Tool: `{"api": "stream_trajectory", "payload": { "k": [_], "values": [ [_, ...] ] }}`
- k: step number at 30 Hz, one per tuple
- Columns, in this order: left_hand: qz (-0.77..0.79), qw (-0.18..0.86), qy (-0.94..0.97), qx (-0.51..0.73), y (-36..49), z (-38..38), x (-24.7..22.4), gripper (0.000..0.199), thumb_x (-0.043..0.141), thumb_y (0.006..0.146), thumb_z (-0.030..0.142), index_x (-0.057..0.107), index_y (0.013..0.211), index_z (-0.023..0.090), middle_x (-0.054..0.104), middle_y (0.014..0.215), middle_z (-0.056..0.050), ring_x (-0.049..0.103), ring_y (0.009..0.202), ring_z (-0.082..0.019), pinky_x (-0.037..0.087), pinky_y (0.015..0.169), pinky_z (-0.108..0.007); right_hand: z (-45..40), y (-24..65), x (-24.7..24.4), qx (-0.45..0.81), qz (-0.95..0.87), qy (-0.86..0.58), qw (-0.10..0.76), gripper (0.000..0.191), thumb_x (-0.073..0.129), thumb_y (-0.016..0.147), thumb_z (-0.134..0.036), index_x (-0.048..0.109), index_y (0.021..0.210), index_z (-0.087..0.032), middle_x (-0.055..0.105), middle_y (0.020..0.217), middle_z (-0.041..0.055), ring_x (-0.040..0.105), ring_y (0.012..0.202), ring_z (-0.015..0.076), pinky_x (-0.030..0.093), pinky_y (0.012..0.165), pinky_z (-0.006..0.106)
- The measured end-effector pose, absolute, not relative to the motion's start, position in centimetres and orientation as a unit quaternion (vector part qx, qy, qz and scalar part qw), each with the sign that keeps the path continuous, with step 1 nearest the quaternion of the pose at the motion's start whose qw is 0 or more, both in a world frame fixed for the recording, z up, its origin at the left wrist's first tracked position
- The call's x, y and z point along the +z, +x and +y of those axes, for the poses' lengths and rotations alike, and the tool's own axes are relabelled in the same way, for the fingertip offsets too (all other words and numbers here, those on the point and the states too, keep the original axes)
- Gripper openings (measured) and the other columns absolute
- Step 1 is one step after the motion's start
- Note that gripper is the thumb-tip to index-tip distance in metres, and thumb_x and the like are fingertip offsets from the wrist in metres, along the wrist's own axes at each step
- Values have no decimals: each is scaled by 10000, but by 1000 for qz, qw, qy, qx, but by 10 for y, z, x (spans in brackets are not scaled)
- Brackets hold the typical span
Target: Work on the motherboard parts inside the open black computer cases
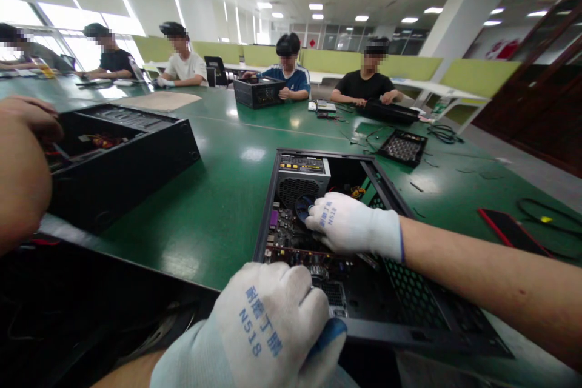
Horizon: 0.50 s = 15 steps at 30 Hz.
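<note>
An open black computer case lies on its side in front of me, its insides facing up. Its power supply sits at the far end, with a dark cooling fan and circuit boards nearer me. My right hand, in a white work glove, reaches inside with fingers bent down beside the fan; the fingertips are partly hidden. Closed over the near left edge of the case is my left hand, gloved the same way, its thumb showing blue coating.
At left, another person's bare arm reaches over a second black case. Several people work across the green table. A vented metal part, loose cables and a red-edged black panel lie to the right.
</note>
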State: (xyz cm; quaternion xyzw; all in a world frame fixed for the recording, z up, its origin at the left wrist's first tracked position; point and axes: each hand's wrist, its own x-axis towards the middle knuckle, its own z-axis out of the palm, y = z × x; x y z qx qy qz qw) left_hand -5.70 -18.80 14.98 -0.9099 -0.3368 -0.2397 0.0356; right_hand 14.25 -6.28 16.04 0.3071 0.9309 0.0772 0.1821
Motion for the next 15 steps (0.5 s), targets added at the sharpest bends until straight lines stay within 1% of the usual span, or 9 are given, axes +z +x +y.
{"api": "stream_trajectory", "payload": {
  "k": [3, 6, 11, 15],
  "values": [
    [-333, 34, -912, -239, -57, -187, 149, 224, 570, 951, 365, 546, 770, 235, 576, 757, -21, 513, 591, -187, 334, 493, -342, -70, 155, 173, 61, 920, 357, 152, 260, 568, 946, -320, 777, 1017, -181, 780, 983, 114, 732, 958, 265, 507, 852, 370],
    [-330, 38, -914, -234, -57, -186, 148, 215, 569, 947, 358, 554, 771, 235, 583, 767, -22, 535, 601, -196, 353, 494, -358, -73, 171, 180, 58, 901, 402, 156, 240, 584, 933, -317, 783, 984, -193, 788, 954, 99, 736, 951, 255, 509, 864, 352],
    [-343, 50, -904, -251, -55, -187, 146, 207, 603, 916, 374, 555, 762, 244, 590, 756, -15, 549, 598, -208, 349, 481, -369, -63, 195, 181, 113, 861, 462, 180, 243, 584, 911, -310, 781, 974, -183, 787, 946, 115, 745, 916, 274, 512, 802, 357],
    [-342, 38, -907, -244, -56, -188, 149, 195, 595, 924, 347, 564, 768, 235, 591, 765, -22, 557, 611, -205, 392, 499, -358, -46, 196, 176, 155, 847, 470, 191, 258, 568, 925, -303, 781, 990, -173, 785, 948, 130, 747, 901, 280, 498, 761, 358]
  ]
}}
